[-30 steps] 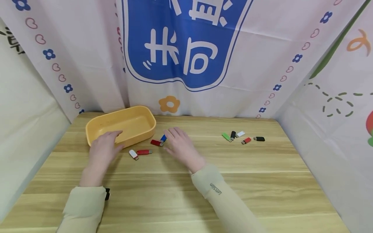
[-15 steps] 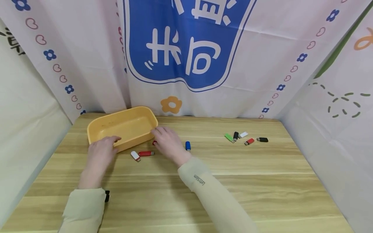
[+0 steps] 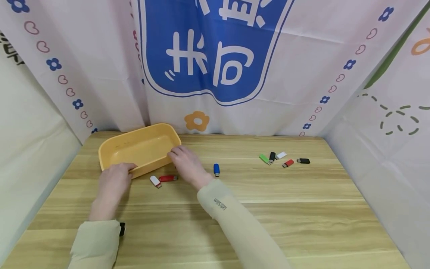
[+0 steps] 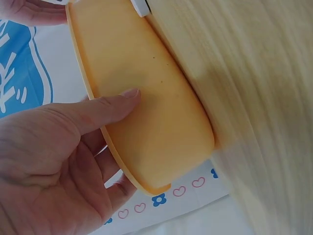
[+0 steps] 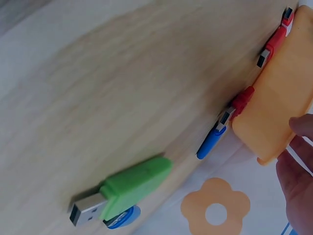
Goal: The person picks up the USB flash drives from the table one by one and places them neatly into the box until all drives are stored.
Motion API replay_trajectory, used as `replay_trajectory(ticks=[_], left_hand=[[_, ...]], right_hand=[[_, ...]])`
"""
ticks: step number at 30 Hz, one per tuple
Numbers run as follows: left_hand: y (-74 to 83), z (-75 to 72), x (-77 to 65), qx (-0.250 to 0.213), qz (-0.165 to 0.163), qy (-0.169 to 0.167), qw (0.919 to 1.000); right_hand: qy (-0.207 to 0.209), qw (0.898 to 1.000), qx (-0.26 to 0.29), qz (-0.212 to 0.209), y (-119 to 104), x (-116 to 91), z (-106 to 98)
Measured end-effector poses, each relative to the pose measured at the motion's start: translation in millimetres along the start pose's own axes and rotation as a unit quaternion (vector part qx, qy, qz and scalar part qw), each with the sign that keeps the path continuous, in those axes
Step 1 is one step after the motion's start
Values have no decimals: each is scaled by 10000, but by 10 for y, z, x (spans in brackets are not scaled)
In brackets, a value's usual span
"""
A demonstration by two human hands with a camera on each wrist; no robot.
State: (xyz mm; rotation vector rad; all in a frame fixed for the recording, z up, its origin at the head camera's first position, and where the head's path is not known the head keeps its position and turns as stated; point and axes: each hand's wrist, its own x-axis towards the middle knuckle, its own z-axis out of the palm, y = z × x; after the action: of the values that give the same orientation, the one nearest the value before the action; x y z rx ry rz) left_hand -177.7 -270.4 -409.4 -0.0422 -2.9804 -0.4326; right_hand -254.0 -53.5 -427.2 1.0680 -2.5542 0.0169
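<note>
A yellow plastic tray [image 3: 139, 146] stands at the back left of the table. My left hand [image 3: 113, 183] grips its front rim near the left end. In the left wrist view the thumb [image 4: 115, 105] lies along the outer wall, the fingers behind the rim. My right hand [image 3: 187, 164] pinches the rim at the right end. Its thumb [image 5: 303, 126] is on the outer wall in the right wrist view. In front of the tray lie a white-and-red USB stick [image 3: 155, 181] and a red USB stick [image 3: 168, 178]. A dark red USB stick [image 5: 240, 102] is hidden behind my right hand in the head view.
A blue USB stick [image 3: 216, 170] lies right of my right hand. Farther right, a green USB stick [image 3: 264, 159] lies among several black, white and red ones. Another green USB stick [image 5: 134, 186] shows large in the right wrist view. A printed curtain [image 3: 215, 112] hangs behind.
My right hand has moved left from above the USB sticks onto the tray's right end, uncovering the blue stick. My left hand has lowered onto the front rim and now grips it.
</note>
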Motion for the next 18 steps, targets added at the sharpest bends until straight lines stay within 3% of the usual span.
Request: replay_trajectory(ticks=[6, 18], left_hand=[[0, -7, -28, -94, -69, 57, 9999], [51, 16, -7, -133, 149, 466, 9987]], right_hand=[[60, 9999, 99, 40, -5, 11, 9], [27, 9998, 53, 180, 81, -3, 38]])
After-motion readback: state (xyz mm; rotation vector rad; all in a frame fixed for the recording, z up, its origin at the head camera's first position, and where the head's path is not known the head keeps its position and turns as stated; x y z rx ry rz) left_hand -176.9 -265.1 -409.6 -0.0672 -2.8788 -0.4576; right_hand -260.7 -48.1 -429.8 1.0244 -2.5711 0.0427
